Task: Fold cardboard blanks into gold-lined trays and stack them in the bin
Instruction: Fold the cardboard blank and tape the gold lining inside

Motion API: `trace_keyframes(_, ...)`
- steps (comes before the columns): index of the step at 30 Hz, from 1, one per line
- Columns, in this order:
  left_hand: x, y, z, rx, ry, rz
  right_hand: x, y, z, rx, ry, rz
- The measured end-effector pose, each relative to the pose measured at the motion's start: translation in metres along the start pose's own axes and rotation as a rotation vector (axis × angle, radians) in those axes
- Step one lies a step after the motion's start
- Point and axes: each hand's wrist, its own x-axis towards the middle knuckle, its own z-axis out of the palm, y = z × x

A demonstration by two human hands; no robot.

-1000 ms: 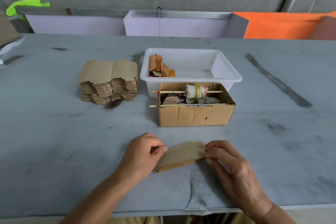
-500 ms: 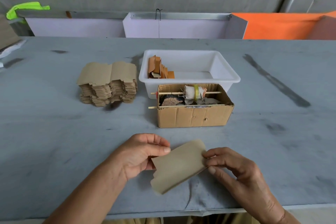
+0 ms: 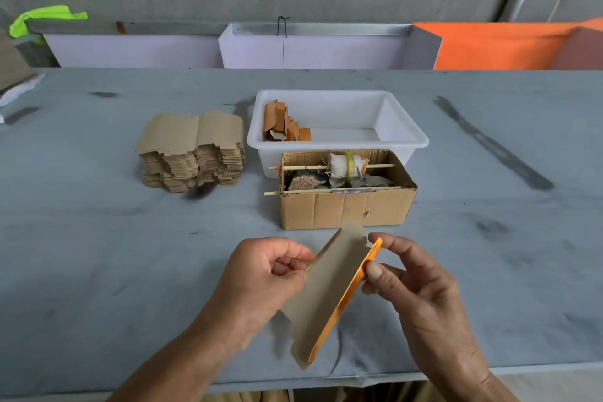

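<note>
I hold one cardboard blank above the near table edge, tilted steeply, brown side toward me and a gold-orange lining showing along its right edge. My left hand pinches its left edge with curled fingers. My right hand pinches the right edge between thumb and forefinger. A tall stack of flat brown blanks sits at the left middle of the table. The white plastic bin behind holds several folded gold-lined trays at its left end.
A small open cardboard box with rags and two wooden sticks across it stands right in front of the bin. Lilac and orange panels line the table's far edge. The grey table has dark smudges.
The blank has been lifted off the table and turned from lying nearly flat to standing steeply on edge, so its gold lining now shows. Both hands rose with it.
</note>
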Motion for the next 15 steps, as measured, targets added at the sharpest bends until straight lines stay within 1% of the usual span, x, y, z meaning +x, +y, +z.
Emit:
trace_keyframes(4,-0.0038,0.0016,0.0013,-0.169,-0.08,-0.109,0.0007,0.0,0.0044,-0.036,-0.041,0.057)
trace_keyframes(8,-0.0071,0.0015,0.0028,-0.325,-0.199,-0.223,0.0024,0.0023,0.0077,0.056,-0.025,0.121)
trace_keyframes(11,-0.0061,-0.0016,0.0014,-0.434,-0.209,-0.303,0.0025,0.0025,0.0074,0.141,-0.041,0.155)
trace_keyframes(13,-0.0045,-0.0042,-0.0003,-0.427,-0.187,-0.309,0.0022,0.0034,0.0054,0.212,-0.057,0.187)
trace_keyframes(15,-0.0031,-0.0052,-0.0009,-0.361,-0.162,-0.277,0.0014,0.005,0.0023,0.265,-0.065,0.218)
